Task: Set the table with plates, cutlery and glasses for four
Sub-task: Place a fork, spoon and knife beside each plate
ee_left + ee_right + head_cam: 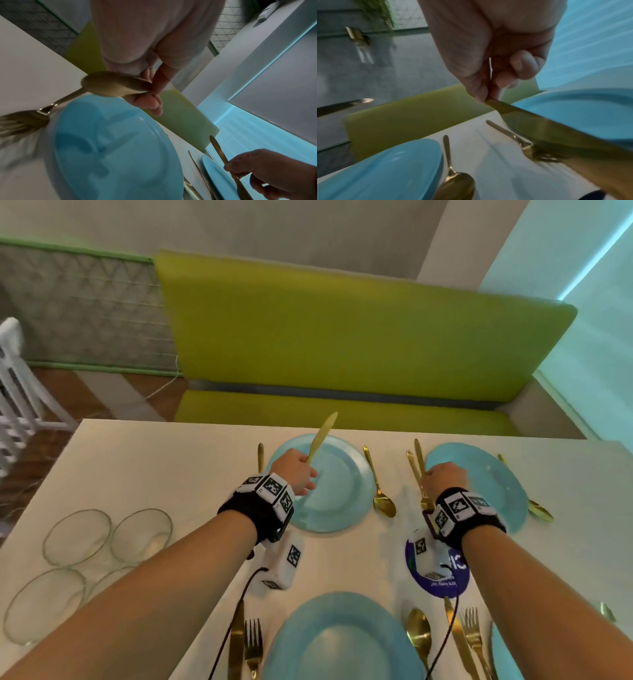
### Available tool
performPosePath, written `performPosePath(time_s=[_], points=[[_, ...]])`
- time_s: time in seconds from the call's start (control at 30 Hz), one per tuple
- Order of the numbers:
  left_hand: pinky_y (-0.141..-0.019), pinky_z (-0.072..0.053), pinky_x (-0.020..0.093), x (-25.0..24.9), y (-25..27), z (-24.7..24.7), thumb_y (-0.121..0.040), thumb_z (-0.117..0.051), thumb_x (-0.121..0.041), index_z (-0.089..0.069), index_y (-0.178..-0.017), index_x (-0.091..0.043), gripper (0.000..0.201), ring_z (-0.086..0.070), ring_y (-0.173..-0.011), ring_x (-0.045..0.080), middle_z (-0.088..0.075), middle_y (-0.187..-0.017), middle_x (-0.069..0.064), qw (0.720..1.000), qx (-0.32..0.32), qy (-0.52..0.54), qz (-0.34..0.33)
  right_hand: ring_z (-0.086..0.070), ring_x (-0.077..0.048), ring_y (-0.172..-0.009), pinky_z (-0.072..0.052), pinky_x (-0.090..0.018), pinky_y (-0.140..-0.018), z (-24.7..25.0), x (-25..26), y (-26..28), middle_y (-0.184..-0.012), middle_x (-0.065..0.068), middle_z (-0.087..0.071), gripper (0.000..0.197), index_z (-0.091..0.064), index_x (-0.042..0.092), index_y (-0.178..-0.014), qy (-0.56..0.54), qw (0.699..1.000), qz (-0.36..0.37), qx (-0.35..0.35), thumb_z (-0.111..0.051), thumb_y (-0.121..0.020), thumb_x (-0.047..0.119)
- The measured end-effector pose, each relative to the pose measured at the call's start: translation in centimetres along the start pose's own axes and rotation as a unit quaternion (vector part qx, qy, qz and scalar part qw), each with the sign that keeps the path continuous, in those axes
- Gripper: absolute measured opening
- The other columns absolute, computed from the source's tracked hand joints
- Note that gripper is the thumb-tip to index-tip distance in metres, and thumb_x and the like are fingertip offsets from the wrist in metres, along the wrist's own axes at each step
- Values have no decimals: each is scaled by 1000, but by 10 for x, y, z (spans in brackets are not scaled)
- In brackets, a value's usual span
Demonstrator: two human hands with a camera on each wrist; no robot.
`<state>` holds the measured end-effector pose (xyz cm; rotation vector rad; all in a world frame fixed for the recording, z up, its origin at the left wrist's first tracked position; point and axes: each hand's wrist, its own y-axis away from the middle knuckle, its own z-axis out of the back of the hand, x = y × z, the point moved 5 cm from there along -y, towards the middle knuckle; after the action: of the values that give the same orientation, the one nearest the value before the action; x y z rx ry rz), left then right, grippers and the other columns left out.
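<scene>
My left hand [298,471] grips a gold knife [322,435] by its handle, blade pointing away, above the far left blue plate [337,501]. The left wrist view shows the fingers [150,104] curled round the handle end [115,85], with a gold fork [25,121] lying left of that plate [111,148]. My right hand [443,475] grips a second gold knife [418,453], just left of the far right blue plate [493,487]. The right wrist view has this knife [556,129] above a fork [522,143] lying on the table.
A gold spoon [381,491] lies between the far plates; another [539,510] lies right of the right plate. The near plate [342,642] has a knife [236,642], fork [253,645] and spoon [419,635]. Several clear glasses [78,535] stand at the left. A green bench [342,337] lies beyond the table.
</scene>
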<state>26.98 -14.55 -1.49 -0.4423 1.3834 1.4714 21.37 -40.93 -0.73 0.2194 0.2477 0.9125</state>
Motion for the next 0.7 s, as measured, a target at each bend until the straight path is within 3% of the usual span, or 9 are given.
performPosePath(time_s=[0.07, 0.17, 0.23, 0.3, 0.4, 0.47, 0.53, 0.6, 0.7], points=[[-49, -41, 21, 4, -5, -1, -97, -37, -6, -42, -132, -5, 36, -52, -59, 13, -59, -99, 7, 1000, 1, 2, 8, -61, -27, -105, -43, -29, -77, -9, -1, -13, -108, -12, -64, 30, -64, 3, -109, 7, 999, -20, 27, -40, -96, 15], [-51, -41, 21, 4, -10, -1, -97, -37, -5, -40, -135, -4, 38, -52, -60, 12, -58, -100, 7, 1000, -1, 1, 11, -59, -29, -86, -40, -26, -62, -23, -2, -30, -75, -9, -56, 26, -64, -1, -102, -25, 998, -45, 42, -45, -93, 12], [-51, -39, 22, 3, -13, -1, -98, -36, -3, -39, -135, -3, 37, -50, -58, 13, -57, -100, 9, 1000, 0, 4, 13, -61, -32, -92, -44, -29, -66, -28, 0, -35, -90, -14, -64, 25, -64, -4, -103, -73, 995, -58, 43, -48, -92, 12], [-51, -39, 21, 2, -17, -2, -98, -34, -2, -39, -135, -1, 37, -49, -57, 13, -58, -103, 13, 1000, 2, 8, 15, -61, -31, -92, -46, -31, -73, -32, 3, -41, -100, -16, -66, 20, -63, -2, -88, -90, 993, -61, 38, -50, -92, 13], [-54, -43, 21, 0, -24, -3, -98, -35, -4, -42, -131, -5, 34, -54, -61, 11, -60, -102, 7, 1000, -8, -15, 12, -54, -25, -75, -42, -27, -61, -37, 5, -45, -67, -7, -52, 29, -50, 5, -65, -103, 991, -73, 40, -50, -92, 15], [-54, -44, 22, -1, -27, -6, -98, -35, -5, -43, -131, -7, 33, -55, -63, 11, -60, -101, 5, 1000, -7, -15, 15, -53, -23, -73, -38, -24, -50, -39, 7, -46, -59, -5, -43, 32, -48, 5, -63, -110, 990, -71, 48, -51, -93, 17], [-54, -44, 22, -1, -29, -8, -98, -35, -5, -43, -130, -6, 33, -55, -63, 12, -60, -100, 6, 1000, -5, -15, 17, -56, -23, -74, -40, -25, -50, -39, 10, -46, -60, -4, -45, 39, -42, 7, -58, -115, 990, -65, 52, -52, -93, 20], [-53, -44, 22, -2, -31, -9, -98, -35, -5, -44, -128, -6, 31, -55, -63, 12, -60, -100, 6, 1000, -4, -17, 16, -60, -24, -79, -46, -27, -62, -39, 11, -46, -64, -5, -49, 36, -47, 7, -61, -111, 990, -60, 57, -51, -94, 19], [-54, -43, 21, -1, -34, -12, -98, -35, -4, -44, -127, -5, 30, -54, -63, 11, -59, -100, 6, 1000, -4, -18, 19, -62, -28, -86, -46, -30, -69, -40, 12, -50, -74, -9, -56, 21, -65, -1, -95, -140, 986, -69, 66, -53, -92, 16]])
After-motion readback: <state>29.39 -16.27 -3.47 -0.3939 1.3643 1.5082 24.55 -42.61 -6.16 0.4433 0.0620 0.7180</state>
